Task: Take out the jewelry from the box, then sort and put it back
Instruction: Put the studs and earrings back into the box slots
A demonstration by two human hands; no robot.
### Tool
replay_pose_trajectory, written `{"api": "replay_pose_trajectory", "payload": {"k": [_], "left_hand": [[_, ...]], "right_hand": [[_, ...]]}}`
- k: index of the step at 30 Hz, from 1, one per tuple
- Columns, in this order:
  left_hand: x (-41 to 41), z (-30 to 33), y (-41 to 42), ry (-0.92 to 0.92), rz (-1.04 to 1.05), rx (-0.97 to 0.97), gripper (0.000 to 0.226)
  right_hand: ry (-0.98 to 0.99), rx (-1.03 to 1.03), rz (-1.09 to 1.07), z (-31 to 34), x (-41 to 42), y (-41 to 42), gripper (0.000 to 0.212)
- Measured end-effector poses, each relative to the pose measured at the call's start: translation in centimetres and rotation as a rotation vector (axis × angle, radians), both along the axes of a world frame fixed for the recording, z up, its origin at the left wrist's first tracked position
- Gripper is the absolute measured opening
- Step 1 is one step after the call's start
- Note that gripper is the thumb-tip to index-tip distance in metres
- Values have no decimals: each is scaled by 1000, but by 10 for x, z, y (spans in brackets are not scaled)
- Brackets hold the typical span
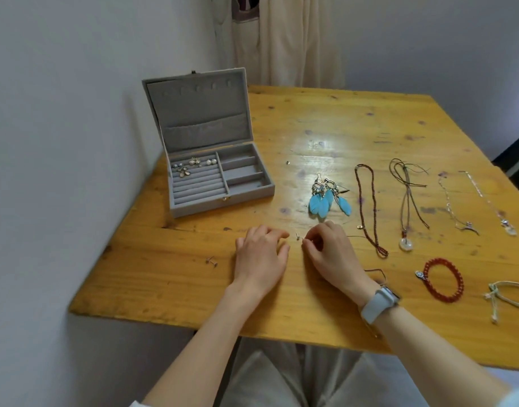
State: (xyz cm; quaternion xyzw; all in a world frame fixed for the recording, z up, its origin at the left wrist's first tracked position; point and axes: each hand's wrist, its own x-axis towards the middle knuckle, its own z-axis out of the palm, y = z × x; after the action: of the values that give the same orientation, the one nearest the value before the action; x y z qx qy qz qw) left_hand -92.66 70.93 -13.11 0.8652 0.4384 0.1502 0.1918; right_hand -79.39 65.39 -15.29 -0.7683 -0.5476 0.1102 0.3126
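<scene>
Head view: right hand (325, 251) pinches a small stud earring (298, 236), left hand (261, 254) relaxed on table (340, 118); best lift it gently toward the far-left box (211, 177).

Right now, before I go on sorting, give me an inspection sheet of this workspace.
Surface: wooden table, stained, glare near the middle.
Job's things: grey jewelry box open, lid upright; small earrings sit in its ring-roll section, right compartments look bare. On the table: blue feather earrings, brown bead necklace, cord necklace with pale ring pendant, two thin chain necklaces, red bead bracelet, cream cord bracelet, stud pair.
Clutter: tiny metal piece, kind unclear.
Grippers: left hand rests on the table, holding nothing; right hand pinches a small stud.
Cables: nothing seen.
Surroundings: white walls, curtain behind.
</scene>
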Motion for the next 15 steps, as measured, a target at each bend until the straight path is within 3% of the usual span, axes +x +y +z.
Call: {"api": "replay_pose_trajectory", "payload": {"k": [9, 15], "left_hand": [[30, -6, 10, -25, -11, 61, 19], [11, 1, 20, -234, 24, -5, 14]], "right_hand": [[174, 47, -75, 6, 4, 0, 3], [246, -53, -112, 16, 8, 8, 11]]}}
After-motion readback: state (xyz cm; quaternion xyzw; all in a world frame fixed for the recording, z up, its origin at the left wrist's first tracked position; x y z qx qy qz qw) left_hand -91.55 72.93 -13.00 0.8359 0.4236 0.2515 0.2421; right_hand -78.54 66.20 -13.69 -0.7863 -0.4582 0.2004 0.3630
